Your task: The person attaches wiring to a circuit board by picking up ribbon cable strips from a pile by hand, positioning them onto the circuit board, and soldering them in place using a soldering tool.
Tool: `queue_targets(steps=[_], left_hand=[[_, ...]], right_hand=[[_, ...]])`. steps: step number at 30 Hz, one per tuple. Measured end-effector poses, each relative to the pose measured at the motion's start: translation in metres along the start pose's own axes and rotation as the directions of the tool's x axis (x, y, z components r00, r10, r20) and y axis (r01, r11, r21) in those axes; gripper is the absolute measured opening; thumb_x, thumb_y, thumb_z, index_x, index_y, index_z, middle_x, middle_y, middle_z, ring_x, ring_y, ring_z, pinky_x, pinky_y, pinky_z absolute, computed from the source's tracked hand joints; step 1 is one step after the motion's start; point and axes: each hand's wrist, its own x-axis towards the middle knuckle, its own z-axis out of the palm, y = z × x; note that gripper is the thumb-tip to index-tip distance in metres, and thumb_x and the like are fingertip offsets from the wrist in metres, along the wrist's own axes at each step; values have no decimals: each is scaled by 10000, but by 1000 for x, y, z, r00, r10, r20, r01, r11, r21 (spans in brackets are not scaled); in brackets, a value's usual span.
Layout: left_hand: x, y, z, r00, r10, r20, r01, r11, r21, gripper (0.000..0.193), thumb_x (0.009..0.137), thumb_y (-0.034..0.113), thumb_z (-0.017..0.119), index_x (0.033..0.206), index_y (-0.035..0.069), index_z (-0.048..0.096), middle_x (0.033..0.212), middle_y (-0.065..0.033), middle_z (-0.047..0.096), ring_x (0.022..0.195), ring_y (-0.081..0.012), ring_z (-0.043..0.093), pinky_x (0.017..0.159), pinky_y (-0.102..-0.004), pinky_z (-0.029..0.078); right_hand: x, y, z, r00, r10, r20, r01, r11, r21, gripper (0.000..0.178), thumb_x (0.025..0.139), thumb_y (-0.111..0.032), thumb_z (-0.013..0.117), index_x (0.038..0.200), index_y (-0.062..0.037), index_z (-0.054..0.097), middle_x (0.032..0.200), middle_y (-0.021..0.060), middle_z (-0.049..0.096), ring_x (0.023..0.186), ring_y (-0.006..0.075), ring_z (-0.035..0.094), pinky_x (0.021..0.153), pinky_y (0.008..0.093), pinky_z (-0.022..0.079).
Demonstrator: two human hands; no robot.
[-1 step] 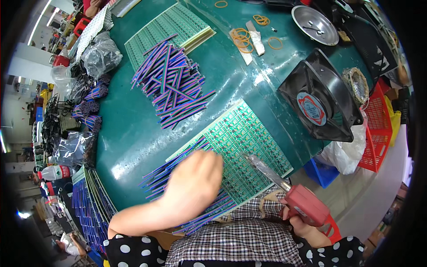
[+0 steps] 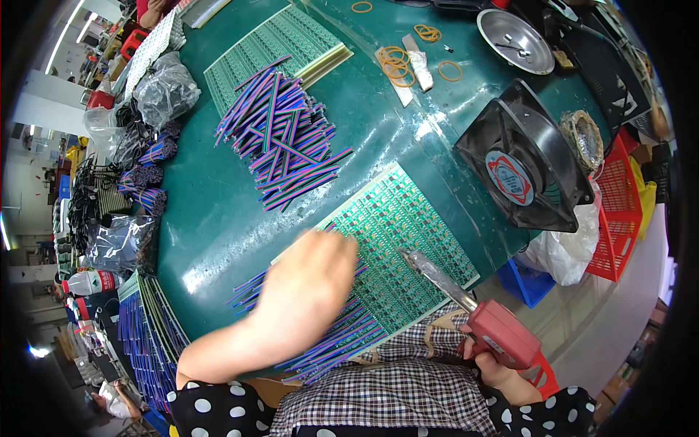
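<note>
A green circuit board panel (image 2: 408, 233) lies in front of me, with striped multi-coloured wires (image 2: 342, 339) laid in a row along its left part. Over those wires my left hand (image 2: 309, 280) is closed, knuckles up and slightly blurred; its fingertips and whatever they pinch are hidden. My right hand (image 2: 499, 375) grips a red soldering gun (image 2: 502, 335) by its handle. The gun's long metal barrel points up and left, with the tip at the panel's middle; whether it touches cannot be told. Beyond the panel sits a loose pile of similar wires (image 2: 284, 138).
A stack of circuit panels (image 2: 291, 36) lies behind the wire pile. At the right stand a black fan (image 2: 520, 160) and a metal dish (image 2: 513, 44). Rubber bands (image 2: 395, 65) lie at the back. Wired panels (image 2: 149, 342) and bundled cables (image 2: 145, 178) line the left.
My left hand has shifted slightly up and to the left over the wires, uncovering more of them below it. The right hand and soldering gun look almost unmoved.
</note>
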Motion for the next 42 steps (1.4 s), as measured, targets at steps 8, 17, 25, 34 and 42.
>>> queue_targets(steps=[8, 17, 25, 34, 42], left_hand=[[39, -57, 19, 958, -168, -234, 180, 983, 29, 129, 785, 12, 660, 910, -18, 655, 881, -136, 630, 828, -320, 615, 741, -397, 494], [41, -68, 17, 895, -347, -280, 244, 907, -344, 163, 815, -13, 602, 967, -24, 660, 876, -145, 618, 759, -267, 630, 685, -339, 505], [22, -80, 1, 806, -572, 150, 377, 301, -876, 200, 948, 56, 550, 1085, -43, 657, 697, -33, 611, 599, -77, 538, 556, -200, 426], [2, -60, 7, 827, -505, 247, 314, 50, -948, 118, 878, -2, 649, 975, -63, 675, 815, -88, 651, 638, -128, 596, 583, -241, 487], [-23, 14, 27, 965, 133, -226, -130, 991, 28, 277, 702, -20, 697, 976, -42, 660, 890, -115, 618, 714, -231, 621, 598, -310, 512]], right_hand=[[-3, 4, -3, 994, 111, -18, -107, 982, 158, 757, 751, -119, 812, 1345, 123, 410, 978, 168, 665, 716, 141, 653, 616, 258, 541], [-17, 26, -17, 999, -26, 21, 32, 930, -367, 722, 725, -120, 821, 1305, 114, 461, 1035, 153, 664, 848, 177, 678, 715, 275, 562], [-7, -4, 2, 978, 188, -86, -160, 953, 257, 805, 716, -110, 827, 1344, 141, 390, 1019, 171, 649, 738, 152, 649, 619, 262, 545], [-9, -1, 4, 989, 101, -106, -80, 979, 187, 700, 718, -122, 819, 1277, 129, 481, 990, 155, 660, 729, 141, 657, 643, 276, 553], [-15, -1, -5, 999, 41, 1, -34, 854, -519, 516, 671, -106, 766, 1152, 17, 627, 985, 110, 697, 758, 201, 708, 673, 311, 571]])
